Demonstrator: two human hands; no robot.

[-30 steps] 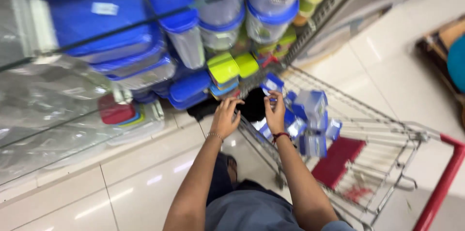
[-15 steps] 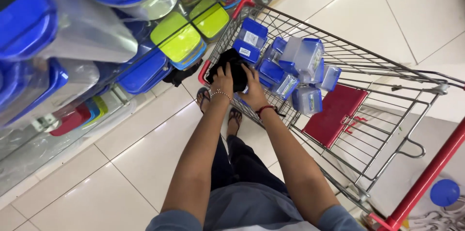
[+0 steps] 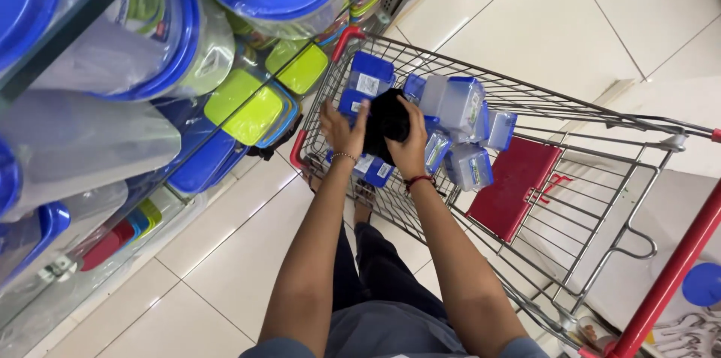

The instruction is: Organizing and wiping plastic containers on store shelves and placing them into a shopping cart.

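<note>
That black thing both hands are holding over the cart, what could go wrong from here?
The black cloth is bunched between the left hand and right hand; it might snag on the wire cart. The blue-lidded containers beneath are loosely heaped, so pressing down could topple them.

At nine o'clock we see a glass shelf carrying large clear tubs with blue lids. Below them, toward ten o'clock, lie lime-green lids and flat blue lids. At seven o'clock a red lid peeks out low on the rack. Pale floor tiles fill one o'clock. At four o'clock we see a red flap seat, and at five o'clock a red handle bar beside a blue disc.
</note>
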